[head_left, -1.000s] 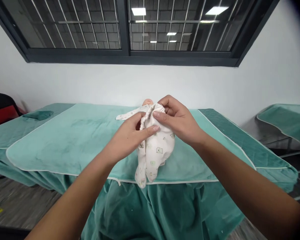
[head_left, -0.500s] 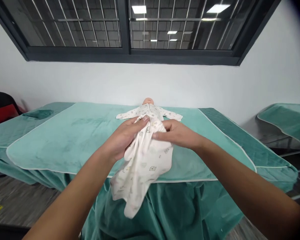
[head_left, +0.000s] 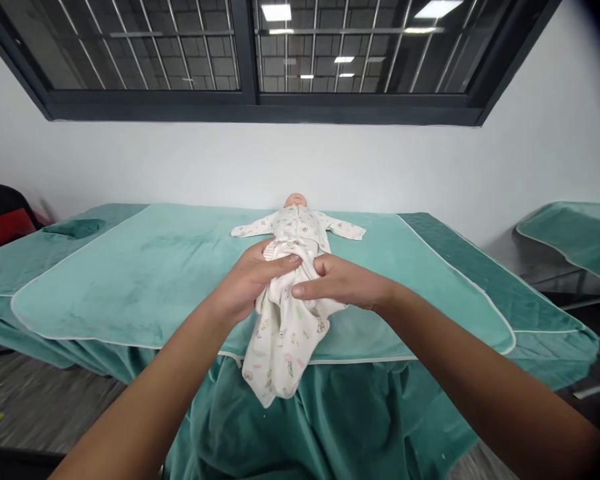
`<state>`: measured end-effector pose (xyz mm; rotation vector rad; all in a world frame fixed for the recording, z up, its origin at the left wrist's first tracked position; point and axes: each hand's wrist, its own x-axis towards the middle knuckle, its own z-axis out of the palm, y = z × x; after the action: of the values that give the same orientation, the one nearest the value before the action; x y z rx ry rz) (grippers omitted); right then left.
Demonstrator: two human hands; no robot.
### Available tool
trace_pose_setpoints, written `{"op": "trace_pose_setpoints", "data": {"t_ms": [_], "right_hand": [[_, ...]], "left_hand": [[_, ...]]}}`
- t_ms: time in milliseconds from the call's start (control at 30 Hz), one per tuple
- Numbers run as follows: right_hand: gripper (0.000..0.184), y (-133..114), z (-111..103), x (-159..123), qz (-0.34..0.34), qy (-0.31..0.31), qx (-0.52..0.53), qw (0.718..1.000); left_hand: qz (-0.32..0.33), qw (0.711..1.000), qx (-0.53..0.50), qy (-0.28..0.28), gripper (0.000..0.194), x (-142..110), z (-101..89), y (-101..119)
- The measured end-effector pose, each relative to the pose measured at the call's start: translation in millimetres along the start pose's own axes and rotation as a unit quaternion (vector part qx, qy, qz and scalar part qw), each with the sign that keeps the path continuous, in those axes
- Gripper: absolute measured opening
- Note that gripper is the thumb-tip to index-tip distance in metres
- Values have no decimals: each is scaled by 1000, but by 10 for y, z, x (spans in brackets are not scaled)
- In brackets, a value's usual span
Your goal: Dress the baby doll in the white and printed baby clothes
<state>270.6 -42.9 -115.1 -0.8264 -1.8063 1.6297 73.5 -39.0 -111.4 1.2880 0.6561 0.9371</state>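
Observation:
White printed baby pants hang bunched between my hands, their lower part draping over the front edge of the bed. My left hand is closed on the gathered waistband from the left, thumb on top. From the right, my right hand pinches the bunched cloth, its thumb pointing left. Just beyond the pants lies a baby doll on its back, head toward the wall. It wears a white printed top with both sleeves spread out. The doll's legs are hidden behind the pants and my hands.
A light green mat with white edging covers the bed, over a darker green cover. Behind it is a white wall with a barred window. A red and black chair stands left; another green-covered surface is at right.
My hands have come slightly lower and nearer, with the pants gathered up more between them. The hanging part looks shorter and narrower, and more of the doll's top shows.

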Motion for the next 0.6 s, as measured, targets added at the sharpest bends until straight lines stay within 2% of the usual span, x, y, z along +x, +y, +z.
{"op": "trace_pose_setpoints", "data": {"t_ms": [100, 167, 233, 267, 300, 367, 433, 467, 567, 600], "right_hand": [[36, 22, -11, 6, -21, 54, 48, 997], [38, 30, -3, 29, -52, 104, 109, 987], [41, 48, 23, 52, -64, 131, 151, 978], [43, 64, 38, 60, -64, 141, 166, 974], [44, 83, 53, 63, -61, 149, 178, 971], [47, 131, 70, 50, -53, 158, 193, 967], [49, 182, 66, 15, -35, 139, 181, 973], [49, 205, 58, -6, -18, 110, 161, 981], [45, 256, 33, -58, 51, -23, 81, 995], [44, 266, 31, -62, 61, -48, 69, 995]], "left_hand": [[-39, 999, -3, -22, 41, -31, -43, -76], [-85, 994, 8, -75, 37, -61, -85, -137], [-122, 983, 20, -136, 26, -85, -116, -201], [-129, 980, 18, -149, 23, -92, -125, -230], [-127, 982, 7, -142, 22, -93, -130, -254], [-101, 990, -38, -86, 19, -86, -131, -284], [-54, 994, -92, -15, 31, -73, -132, -293], [-35, 993, -110, 8, 37, -68, -135, -296], [-26, 991, -125, 29, 42, -67, -148, -326], [-34, 991, -124, 30, 42, -71, -154, -345]]}}
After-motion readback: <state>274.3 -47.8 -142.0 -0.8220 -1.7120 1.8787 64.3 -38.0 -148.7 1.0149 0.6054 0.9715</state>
